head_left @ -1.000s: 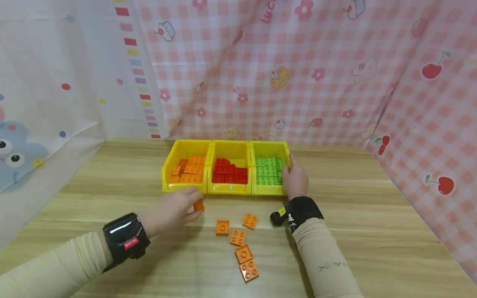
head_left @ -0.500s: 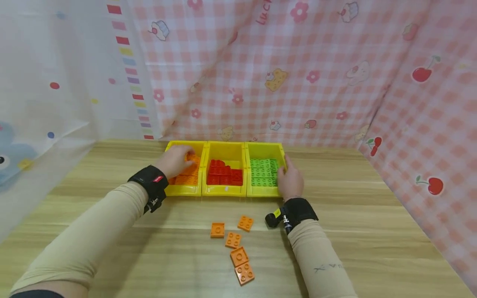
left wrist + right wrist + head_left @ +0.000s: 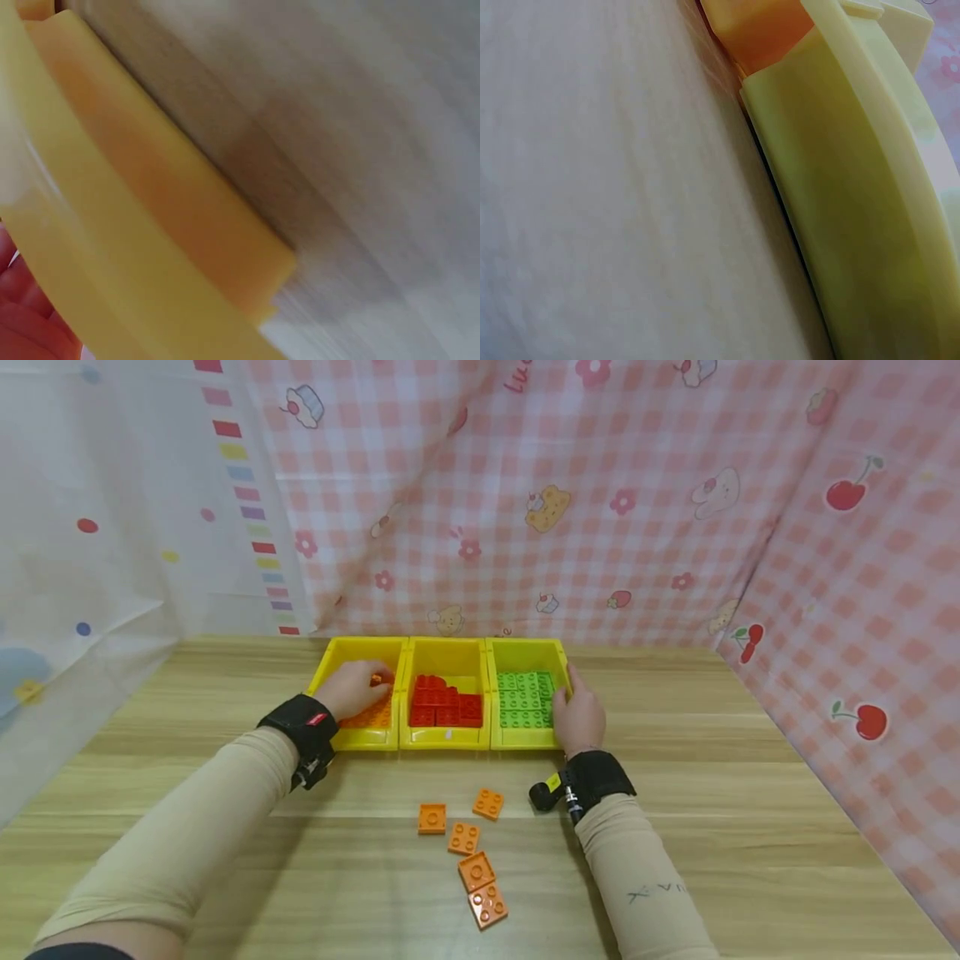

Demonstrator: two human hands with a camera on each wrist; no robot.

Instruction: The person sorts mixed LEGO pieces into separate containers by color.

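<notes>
Three yellow bins stand joined in a row. My left hand (image 3: 348, 687) reaches into the left bin (image 3: 363, 742), over its orange bricks (image 3: 369, 717). Thumb and fingers pinch an orange brick (image 3: 377, 679), mostly covered by the hand. In the left wrist view, curled fingers of the left hand (image 3: 26, 307) show beyond the bin's blurred front lip (image 3: 112, 247). My right hand (image 3: 581, 714) grips the outer side wall of the right bin (image 3: 528, 741), thumb over the rim. That bin holds green bricks (image 3: 523, 697).
The middle bin (image 3: 447, 740) contains red bricks (image 3: 438, 700). In front of the bins, several loose square orange bricks (image 3: 463, 838) lie on the wooden table (image 3: 360, 877), some studs up, some upside down. A checked cloth (image 3: 480, 485) hangs behind.
My left hand has carried an orange brick from in front of the bins forward into the left bin. My right hand stays on the right bin. The head view has shifted slightly.
</notes>
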